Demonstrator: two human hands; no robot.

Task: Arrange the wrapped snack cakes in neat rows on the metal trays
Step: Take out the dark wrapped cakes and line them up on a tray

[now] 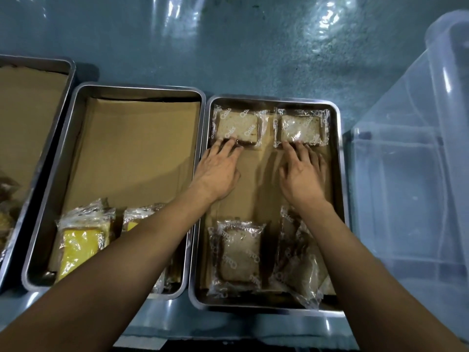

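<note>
Right metal tray, paper-lined: holds four wrapped snack cakes visible. Left hand: fingers straight and slightly spread, tips resting on the near edge of the far-left pale cake. Right hand: fingers straight and slightly spread, tips touching the near edge of the far-right pale cake. The two cakes lie side by side just beyond the fingertips, apart from each other, along the tray's far wall. Behind the wrists, toward the person: one wrapped cake lying flat, and beside it, under the right forearm, a tilted wrapped cake. Middle tray, left of the left hand: brown paper liner, yellow wrapped cakes at its near end. Third tray further left, partly in view. Clear plastic bin right of the right hand. Blue glossy surface beneath everything.
</note>
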